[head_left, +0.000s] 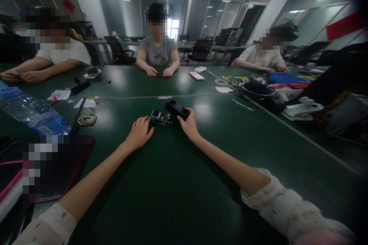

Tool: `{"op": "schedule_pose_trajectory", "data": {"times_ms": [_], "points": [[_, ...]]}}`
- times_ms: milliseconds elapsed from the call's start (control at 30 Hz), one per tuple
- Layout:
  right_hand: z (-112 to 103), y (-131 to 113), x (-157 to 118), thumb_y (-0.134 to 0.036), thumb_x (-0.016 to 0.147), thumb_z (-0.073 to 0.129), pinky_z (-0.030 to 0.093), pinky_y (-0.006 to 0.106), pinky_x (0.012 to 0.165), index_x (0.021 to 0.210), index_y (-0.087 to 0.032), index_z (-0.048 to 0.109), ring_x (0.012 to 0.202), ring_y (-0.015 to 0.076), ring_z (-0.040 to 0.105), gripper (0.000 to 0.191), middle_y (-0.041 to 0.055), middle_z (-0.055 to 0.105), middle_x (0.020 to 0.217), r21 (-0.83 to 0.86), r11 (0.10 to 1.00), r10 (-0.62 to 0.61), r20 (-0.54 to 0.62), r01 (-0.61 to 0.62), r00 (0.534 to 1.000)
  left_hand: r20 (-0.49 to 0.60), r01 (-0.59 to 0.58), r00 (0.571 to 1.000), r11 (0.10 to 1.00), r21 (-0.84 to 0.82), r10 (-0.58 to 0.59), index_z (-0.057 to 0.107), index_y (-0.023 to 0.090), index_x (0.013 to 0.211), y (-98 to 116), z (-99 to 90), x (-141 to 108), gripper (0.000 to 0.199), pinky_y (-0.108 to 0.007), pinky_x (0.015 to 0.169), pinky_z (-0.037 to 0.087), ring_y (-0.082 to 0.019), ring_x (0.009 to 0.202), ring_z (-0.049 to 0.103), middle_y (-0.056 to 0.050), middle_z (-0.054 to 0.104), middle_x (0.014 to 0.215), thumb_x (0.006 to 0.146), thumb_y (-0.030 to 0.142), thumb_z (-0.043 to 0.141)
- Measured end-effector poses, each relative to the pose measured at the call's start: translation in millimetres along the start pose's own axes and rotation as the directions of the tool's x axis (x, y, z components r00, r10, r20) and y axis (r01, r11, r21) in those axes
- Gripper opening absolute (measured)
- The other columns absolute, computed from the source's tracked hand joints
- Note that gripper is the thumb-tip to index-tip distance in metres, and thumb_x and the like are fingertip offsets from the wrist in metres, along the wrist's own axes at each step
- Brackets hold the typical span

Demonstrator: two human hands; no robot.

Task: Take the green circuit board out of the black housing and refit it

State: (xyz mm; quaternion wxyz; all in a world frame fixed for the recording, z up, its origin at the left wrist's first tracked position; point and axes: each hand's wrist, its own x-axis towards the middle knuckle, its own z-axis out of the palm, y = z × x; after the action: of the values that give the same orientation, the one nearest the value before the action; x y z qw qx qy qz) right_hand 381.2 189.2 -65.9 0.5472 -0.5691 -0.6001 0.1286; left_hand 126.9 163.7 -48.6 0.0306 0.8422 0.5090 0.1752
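A small circuit board (161, 119) with a little square screen lies on the green table (172, 176) in front of me. My left hand (140, 132) rests beside it on the left, thumb apart from the other fingers, its fingertips at the board's left edge; whether they touch it I cannot tell. Just above the board's right end is a black plastic housing (176, 108), tilted, with openings in its face. My right hand (187, 122) grips the housing at its right end, with the thumb on the near side.
At the left lie a water bottle (34, 113), a coiled band (86, 119) and papers (85, 103). A wrench (243, 105), cables (230, 80) and a white plastic part (303, 109) lie at the right. Three people sit around the table's far side, one handling a small dark object (160, 74).
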Motion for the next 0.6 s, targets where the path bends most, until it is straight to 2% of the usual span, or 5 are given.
{"op": "schedule_pose_trajectory", "data": {"times_ms": [100,233,433,600], "points": [[1.1,4.8,0.9,-0.019,0.074,0.064,0.045,0.049,0.098,0.115,-0.018,0.043,0.106,0.0261,0.056,0.047,0.0112,0.055,0.113,-0.042,0.999,0.036,0.025,-0.035,0.999,-0.012,-0.002,1.000,1.000,0.004,0.003,0.041,0.011,0.137,0.3,0.2,0.1,0.053,-0.049,0.108,0.033,-0.029,0.132,0.037,-0.016,0.044,0.141,0.096,0.043,0.035],[-0.8,2.4,-0.8,-0.019,0.074,0.064,0.045,0.050,0.099,0.118,-0.017,0.043,0.110,0.0273,0.054,0.049,0.0126,0.053,0.116,-0.095,0.995,0.015,0.079,-0.007,0.997,-0.008,-0.004,1.000,1.000,-0.006,0.004,0.042,0.012,0.136,0.2,0.1,-0.5,0.052,-0.049,0.108,0.033,-0.029,0.133,0.037,-0.016,0.044,0.141,0.096,0.044,0.035],[-2.0,-1.4,-2.3,-0.023,0.070,0.070,0.042,0.053,0.100,0.123,-0.015,0.040,0.114,0.0310,0.049,0.061,0.0158,0.048,0.121,-0.204,0.978,-0.022,0.041,0.030,0.999,0.002,0.006,1.000,1.000,-0.009,-0.006,0.041,0.012,0.137,1.3,-1.6,-1.1,0.052,-0.050,0.108,0.033,-0.028,0.133,0.036,-0.015,0.043,0.142,0.096,0.044,0.035],[-1.7,1.2,-2.9,-0.023,0.073,0.068,0.043,0.053,0.099,0.123,-0.018,0.041,0.113,0.0299,0.049,0.058,0.0135,0.048,0.120,-0.170,0.985,-0.030,0.046,0.037,0.998,0.007,0.009,1.000,1.000,-0.021,-0.008,0.042,0.013,0.136,2.7,-3.5,-1.3,0.051,-0.050,0.108,0.033,-0.029,0.133,0.037,-0.015,0.043,0.142,0.096,0.043,0.035]]}}
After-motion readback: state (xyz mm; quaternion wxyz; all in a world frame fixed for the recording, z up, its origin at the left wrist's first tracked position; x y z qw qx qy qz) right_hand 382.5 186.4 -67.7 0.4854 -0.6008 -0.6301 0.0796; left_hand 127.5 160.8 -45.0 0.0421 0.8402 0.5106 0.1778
